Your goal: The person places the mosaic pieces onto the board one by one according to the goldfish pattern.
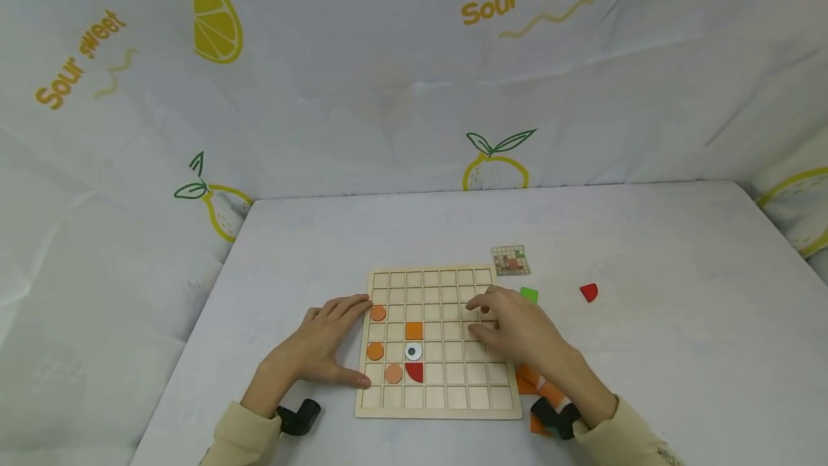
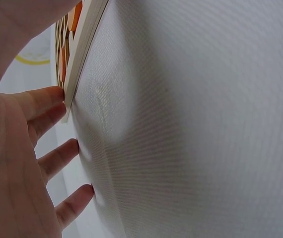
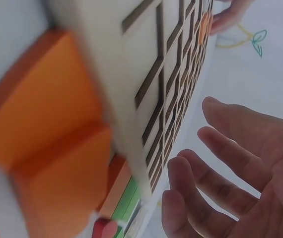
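A wooden grid board lies flat on the table. My left hand spreads along its left side, fingertips and thumb right at the frame; the left wrist view shows the fingers outstretched there. Over the right columns hovers my right hand, its fingers loosely bent and apart from the thumb, nothing between them. In the board's cells sit orange discs, a paler orange disc, an orange square, a white disc with a dark eye and a red quarter-round piece.
A small printed pattern card lies past the board's far right corner. Nearby are a green piece and a red quarter-round piece. Loose orange pieces lie along the right edge, partly under my right forearm. A white cloth hangs behind the table.
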{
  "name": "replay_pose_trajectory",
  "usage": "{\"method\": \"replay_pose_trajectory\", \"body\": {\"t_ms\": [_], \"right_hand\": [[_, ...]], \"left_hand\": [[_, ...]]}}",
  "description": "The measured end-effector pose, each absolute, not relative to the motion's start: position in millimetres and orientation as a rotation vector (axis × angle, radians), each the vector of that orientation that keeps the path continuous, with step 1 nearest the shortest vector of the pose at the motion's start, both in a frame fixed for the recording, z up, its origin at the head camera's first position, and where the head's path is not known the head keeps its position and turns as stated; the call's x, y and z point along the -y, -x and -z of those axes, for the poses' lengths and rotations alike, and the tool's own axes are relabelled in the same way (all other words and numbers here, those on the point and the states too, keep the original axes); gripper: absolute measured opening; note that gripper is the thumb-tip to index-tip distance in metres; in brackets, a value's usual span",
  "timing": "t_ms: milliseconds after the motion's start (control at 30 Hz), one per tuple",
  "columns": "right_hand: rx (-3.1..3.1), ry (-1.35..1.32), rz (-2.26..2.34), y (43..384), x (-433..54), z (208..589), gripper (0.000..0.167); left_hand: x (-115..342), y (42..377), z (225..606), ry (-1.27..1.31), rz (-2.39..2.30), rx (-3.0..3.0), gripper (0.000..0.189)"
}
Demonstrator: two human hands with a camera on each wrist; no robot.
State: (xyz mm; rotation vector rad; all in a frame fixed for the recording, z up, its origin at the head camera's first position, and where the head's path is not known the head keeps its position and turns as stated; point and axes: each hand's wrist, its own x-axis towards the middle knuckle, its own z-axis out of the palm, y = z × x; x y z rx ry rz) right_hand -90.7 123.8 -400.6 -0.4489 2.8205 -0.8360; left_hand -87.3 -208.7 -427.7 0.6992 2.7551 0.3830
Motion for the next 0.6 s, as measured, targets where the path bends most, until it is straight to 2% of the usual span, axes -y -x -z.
{"method": "replay_pose_trajectory", "body": {"t_ms": [367,600], "right_hand": [[-2.814,0.448,0.808,91,-173,404,0.032],[-2.77,0.454,0.805,93,-191,408,0.027]], "left_hand": [[208,87,428,-0.693,-0.392,-2.746,0.118],[209,88,428,-0.697,-0.388,-2.747,0.118]]}}
